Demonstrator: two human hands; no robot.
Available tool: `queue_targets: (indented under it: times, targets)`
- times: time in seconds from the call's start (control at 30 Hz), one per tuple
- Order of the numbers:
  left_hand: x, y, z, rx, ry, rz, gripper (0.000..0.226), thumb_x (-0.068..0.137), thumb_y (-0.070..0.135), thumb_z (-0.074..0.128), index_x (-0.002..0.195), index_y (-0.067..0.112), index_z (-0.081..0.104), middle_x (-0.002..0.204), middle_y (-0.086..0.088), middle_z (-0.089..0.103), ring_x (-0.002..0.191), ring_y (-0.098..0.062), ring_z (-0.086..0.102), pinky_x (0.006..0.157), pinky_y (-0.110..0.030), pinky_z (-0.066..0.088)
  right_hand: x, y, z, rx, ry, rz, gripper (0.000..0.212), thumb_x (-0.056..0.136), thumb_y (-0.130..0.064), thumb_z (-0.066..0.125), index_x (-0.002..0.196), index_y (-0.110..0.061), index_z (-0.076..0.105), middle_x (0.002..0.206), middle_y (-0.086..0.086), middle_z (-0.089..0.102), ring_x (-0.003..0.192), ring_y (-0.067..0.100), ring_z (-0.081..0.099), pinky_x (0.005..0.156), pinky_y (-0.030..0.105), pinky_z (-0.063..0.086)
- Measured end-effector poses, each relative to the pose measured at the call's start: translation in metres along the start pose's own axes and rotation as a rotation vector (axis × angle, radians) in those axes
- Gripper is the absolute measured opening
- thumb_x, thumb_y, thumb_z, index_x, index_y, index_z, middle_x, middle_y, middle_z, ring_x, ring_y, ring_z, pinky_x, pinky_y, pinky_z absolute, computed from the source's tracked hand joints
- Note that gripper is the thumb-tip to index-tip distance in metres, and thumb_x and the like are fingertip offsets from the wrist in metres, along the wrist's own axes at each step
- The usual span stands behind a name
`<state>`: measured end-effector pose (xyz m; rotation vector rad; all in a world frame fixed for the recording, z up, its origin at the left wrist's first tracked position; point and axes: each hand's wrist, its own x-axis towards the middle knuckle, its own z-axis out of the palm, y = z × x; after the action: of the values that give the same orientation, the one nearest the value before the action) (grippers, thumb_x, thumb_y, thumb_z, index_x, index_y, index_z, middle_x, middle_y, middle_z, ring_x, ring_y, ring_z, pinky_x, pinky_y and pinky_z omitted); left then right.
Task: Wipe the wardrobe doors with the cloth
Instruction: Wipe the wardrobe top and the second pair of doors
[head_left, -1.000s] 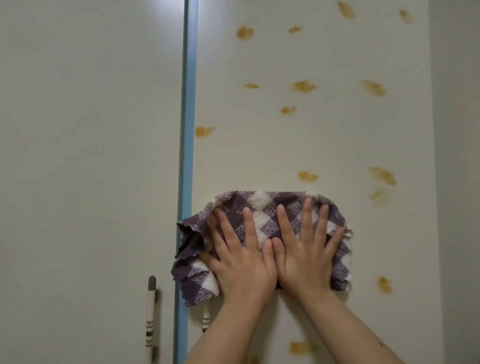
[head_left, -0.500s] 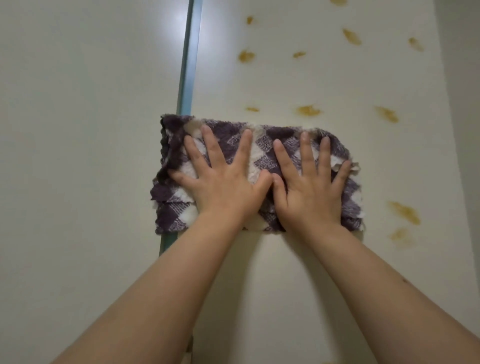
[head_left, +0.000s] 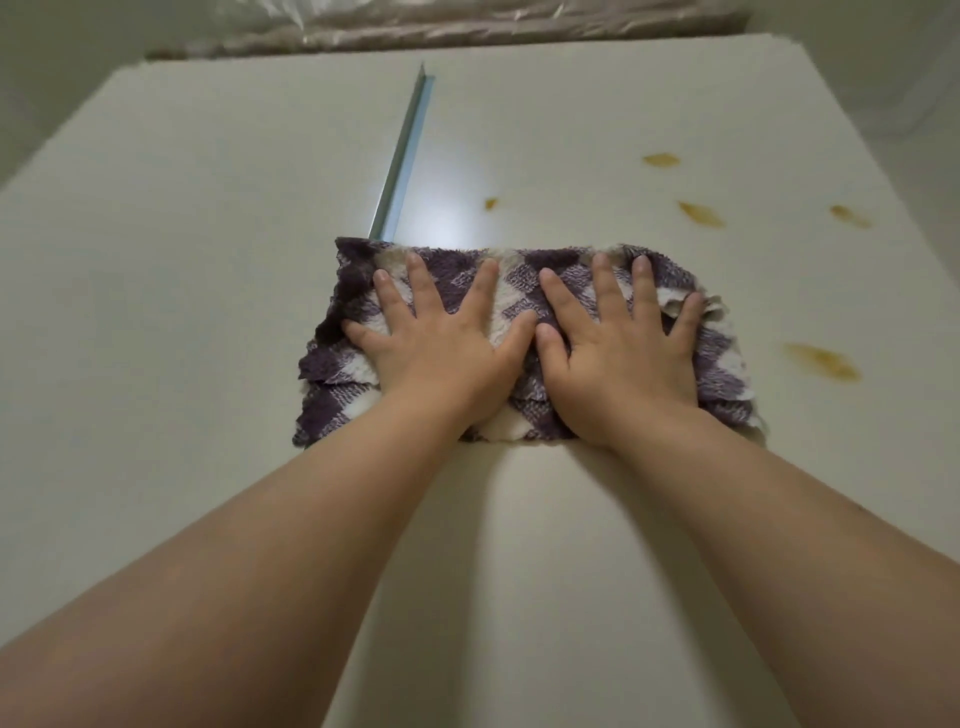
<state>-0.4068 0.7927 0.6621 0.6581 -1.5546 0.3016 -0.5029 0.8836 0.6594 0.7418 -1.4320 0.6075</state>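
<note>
Both bare forearms stretched forward from the lower corners of the view, the left arm (head_left: 249, 561) and the right arm (head_left: 769, 551) angling in toward each other. The left hand (head_left: 441, 343) and the right hand (head_left: 623, 353) lay palm-down side by side, wrists straight, fingers (head_left: 422, 283) extended and spread apart. The thumbs (head_left: 519, 332) pointed inward, their tips just beside each other.

The purple-and-white checked terry cloth (head_left: 524, 296) covers part of the pale blue metal strip (head_left: 402, 156). The left forearm (head_left: 260, 571) and right forearm (head_left: 753, 571) run off the bottom edge. The top edge cuts off the crinkled clear plastic (head_left: 467, 21).
</note>
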Motion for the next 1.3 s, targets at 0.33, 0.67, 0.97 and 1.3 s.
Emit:
queue_targets:
  times: [0.33, 0.67, 0.97, 1.3]
  targets:
    - [0.079, 0.015, -0.011, 0.000, 0.037, 0.039, 0.067, 0.076, 0.079, 0.014, 0.137, 0.055, 0.003, 0.156, -0.009, -0.006, 0.140, -0.037, -0.011, 0.102, -0.068, -0.001, 0.077, 0.008, -0.006, -0.016, -0.018, 0.016, 0.051, 0.093, -0.050, 0.011, 0.143, -0.045, 0.004, 0.157, -0.001, -0.004, 0.142, 0.028, -0.010, 0.105, 0.062, -0.012]
    - [0.167, 0.036, -0.023, -0.012, 0.042, 0.014, 0.068, 0.075, 0.079, 0.015, 0.138, 0.054, 0.008, 0.156, -0.009, -0.002, 0.140, -0.038, -0.010, 0.102, -0.070, -0.002, 0.179, 0.022, -0.009, -0.014, -0.025, -0.008, 0.051, 0.091, -0.058, 0.012, 0.141, -0.051, 0.009, 0.157, -0.004, 0.001, 0.142, 0.026, -0.007, 0.106, 0.061, -0.012]
    - [0.169, 0.047, -0.024, 0.006, 0.040, 0.012, 0.071, 0.073, 0.081, 0.019, 0.138, 0.053, 0.009, 0.156, -0.009, 0.000, 0.140, -0.038, -0.006, 0.102, -0.068, -0.001, 0.179, 0.031, -0.014, 0.039, -0.048, -0.023, 0.049, 0.095, -0.045, 0.015, 0.144, -0.044, 0.009, 0.157, -0.004, -0.004, 0.142, 0.025, -0.010, 0.106, 0.061, -0.014]
    - [0.162, 0.144, -0.013, -0.046, -0.016, 0.092, 0.081, 0.064, 0.089, 0.019, 0.137, 0.055, 0.007, 0.156, -0.007, -0.006, 0.140, -0.037, -0.011, 0.103, -0.067, -0.003, 0.175, 0.134, -0.026, 0.021, -0.038, 0.042, 0.049, 0.096, -0.046, 0.013, 0.144, -0.043, 0.009, 0.157, -0.006, -0.003, 0.143, 0.021, -0.007, 0.108, 0.060, -0.009]
